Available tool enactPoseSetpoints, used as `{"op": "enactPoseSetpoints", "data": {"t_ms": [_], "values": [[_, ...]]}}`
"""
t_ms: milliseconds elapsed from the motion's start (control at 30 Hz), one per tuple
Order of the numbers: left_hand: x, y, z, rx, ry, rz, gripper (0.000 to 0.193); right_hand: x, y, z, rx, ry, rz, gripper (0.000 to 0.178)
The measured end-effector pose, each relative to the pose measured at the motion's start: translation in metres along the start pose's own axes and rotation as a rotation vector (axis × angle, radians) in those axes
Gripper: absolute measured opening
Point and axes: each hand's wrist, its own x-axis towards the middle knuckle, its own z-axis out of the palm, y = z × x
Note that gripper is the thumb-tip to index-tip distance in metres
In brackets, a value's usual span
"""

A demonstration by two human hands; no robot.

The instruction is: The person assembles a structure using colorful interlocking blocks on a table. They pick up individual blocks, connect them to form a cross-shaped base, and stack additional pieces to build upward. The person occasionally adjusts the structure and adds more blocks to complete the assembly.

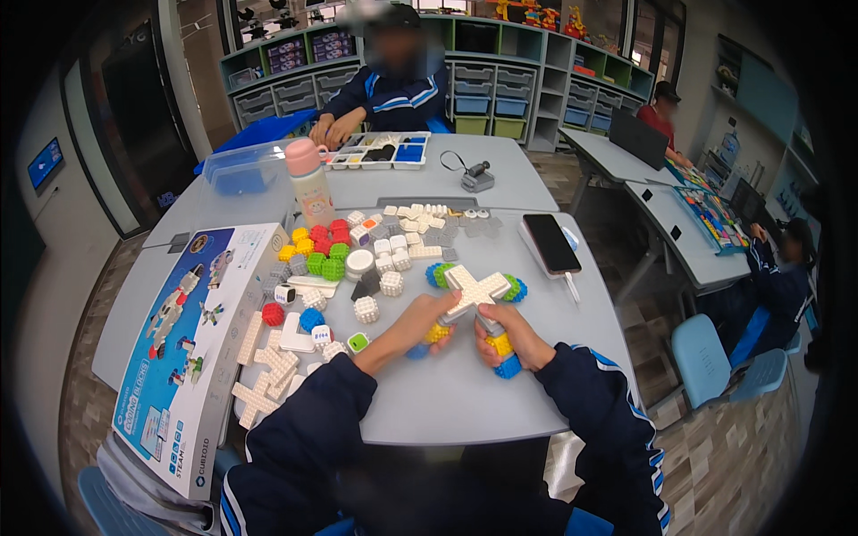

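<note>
Between my hands is a cross-shaped block model (476,288) with a white studded top. Green and blue cube blocks end its two far arms; yellow and blue ones end the near arms. My left hand (416,323) is closed round the near left arm, thumb on the white top. Closed on the near right arm, my right hand (518,338) has its thumb beside the white piece. Left of the model lie loose blocks: a white studded cube (366,310), a blue cube (311,320), a red cube (273,314) and white studded plates (264,386).
A large blue-and-white box (192,348) lies along the table's left side. A bottle with a pink lid (310,192) stands behind the blocks. A phone (550,243) lies at the right. Across the table, a person sits by a sorting tray (380,164). Blue chairs (701,357) stand right.
</note>
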Motion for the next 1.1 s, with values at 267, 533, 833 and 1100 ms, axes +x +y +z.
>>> {"op": "enactPoseSetpoints", "data": {"t_ms": [267,533,833,1100], "values": [[0.008,-0.002,-0.006,0.039,0.016,0.0,0.066,0.007,-0.006,-0.002,-0.023,-0.027,-0.027,0.061],[0.006,-0.002,-0.005,0.009,0.027,0.037,0.066,0.01,-0.006,-0.007,0.05,-0.039,0.066,0.062],[0.008,-0.006,-0.004,0.003,0.027,0.006,0.066,0.006,0.0,-0.006,0.019,0.036,0.029,0.054],[0.011,-0.007,-0.01,-0.008,0.023,0.015,0.067,0.012,-0.007,-0.011,-0.089,-0.058,-0.083,0.074]]}}
